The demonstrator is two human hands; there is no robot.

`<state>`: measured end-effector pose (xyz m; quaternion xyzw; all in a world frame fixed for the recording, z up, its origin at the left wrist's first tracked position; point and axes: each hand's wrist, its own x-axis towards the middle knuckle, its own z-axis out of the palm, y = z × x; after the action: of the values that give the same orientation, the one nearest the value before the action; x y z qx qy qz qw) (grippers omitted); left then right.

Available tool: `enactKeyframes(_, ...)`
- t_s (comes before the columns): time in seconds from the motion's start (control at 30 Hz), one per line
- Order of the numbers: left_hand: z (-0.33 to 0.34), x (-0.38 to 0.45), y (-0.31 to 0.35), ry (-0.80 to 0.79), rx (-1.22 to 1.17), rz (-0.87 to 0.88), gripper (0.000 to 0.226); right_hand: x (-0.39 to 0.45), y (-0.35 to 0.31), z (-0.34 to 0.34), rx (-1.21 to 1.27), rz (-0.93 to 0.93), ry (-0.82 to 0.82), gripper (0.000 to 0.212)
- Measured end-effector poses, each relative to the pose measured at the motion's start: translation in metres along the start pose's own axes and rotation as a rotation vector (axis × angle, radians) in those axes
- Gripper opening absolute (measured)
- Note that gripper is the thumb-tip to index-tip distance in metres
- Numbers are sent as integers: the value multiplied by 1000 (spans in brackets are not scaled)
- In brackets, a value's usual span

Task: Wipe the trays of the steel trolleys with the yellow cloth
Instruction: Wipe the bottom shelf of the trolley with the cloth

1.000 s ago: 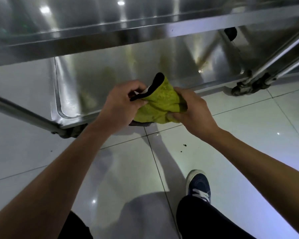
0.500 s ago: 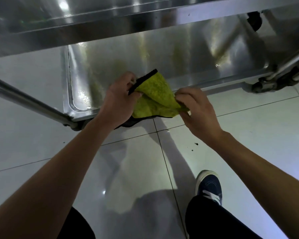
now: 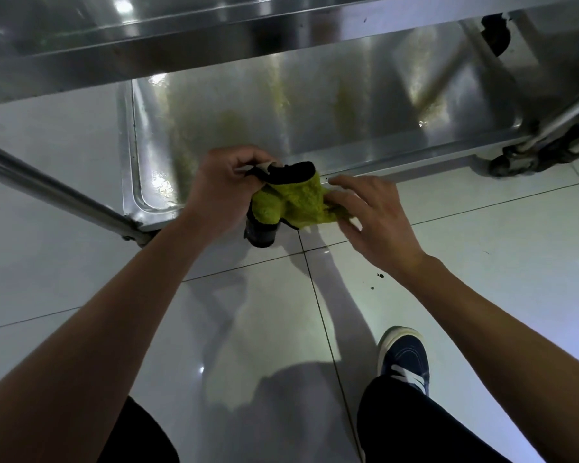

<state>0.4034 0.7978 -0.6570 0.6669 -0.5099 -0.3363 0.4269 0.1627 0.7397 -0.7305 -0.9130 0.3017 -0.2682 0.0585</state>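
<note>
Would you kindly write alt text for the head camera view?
Left hand grips a bunched yellow cloth while the right hand touches it with loose fingers, above the steel trolley's lower tray and a tiled floor.

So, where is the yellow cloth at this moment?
In the head view, the fuzzy yellow cloth with black edge is at centre, bunched between both hands: left hand grips it, right hand touches it, over the near rim of the lower steel tray.

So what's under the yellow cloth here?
Under the cloth, held by the left hand and touched by the right hand, a black caster sits on the floor tiles. Its upper part is covered, as is the tray edge behind.
</note>
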Motion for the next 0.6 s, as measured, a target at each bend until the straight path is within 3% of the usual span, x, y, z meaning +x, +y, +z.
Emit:
enactKeyframes(0.1,2,2,2,1,-5,24,29,4,-16,-1,164,166,-71,67)
enactKeyframes(0.2,4,3,2,-16,-5,22,33,11,-32,0,381,326,-129,83)
enactKeyframes(0.27,5,2,1,-38,-14,3,37,16,-39,-1,503,433,-114,77)
enactKeyframes(0.43,6,1,-5,-67,-19,-34,35,29,-44,-9,508,440,96,18)
enactKeyframes(0.6,5,-1,-10,-56,-53,-65,38,49,-49,-19,641,486,284,15)
